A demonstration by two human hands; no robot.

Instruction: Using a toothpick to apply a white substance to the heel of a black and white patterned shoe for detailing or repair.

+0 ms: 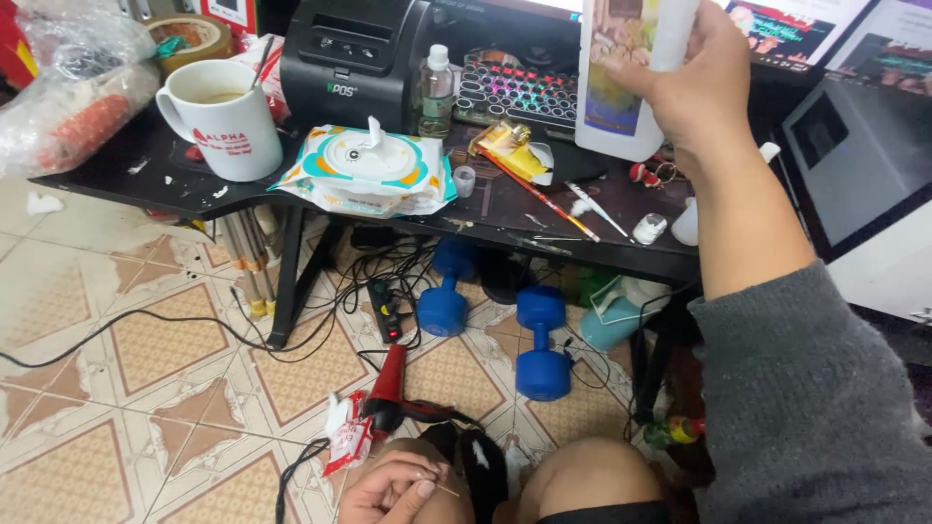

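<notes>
My right hand [701, 82] is raised over the black desk [175, 184] and grips a large white plastic bottle [621, 73] with a picture label, held upright above the keyboard. My left hand [393, 490] rests low by my knee at the bottom edge and pinches a thin stick, possibly a cotton swab [442, 485], between thumb and fingers. A grey sleeve covers my right forearm.
The desk holds a white mug [221, 118], a pack of wet wipes [367, 170], a small clear bottle [437, 92], a backlit keyboard [515, 92], a black printer [354, 58] and thin brushes. Two blue dumbbells [542, 340], a power strip, cables and a red hair dryer [390, 393] lie on the tiled floor.
</notes>
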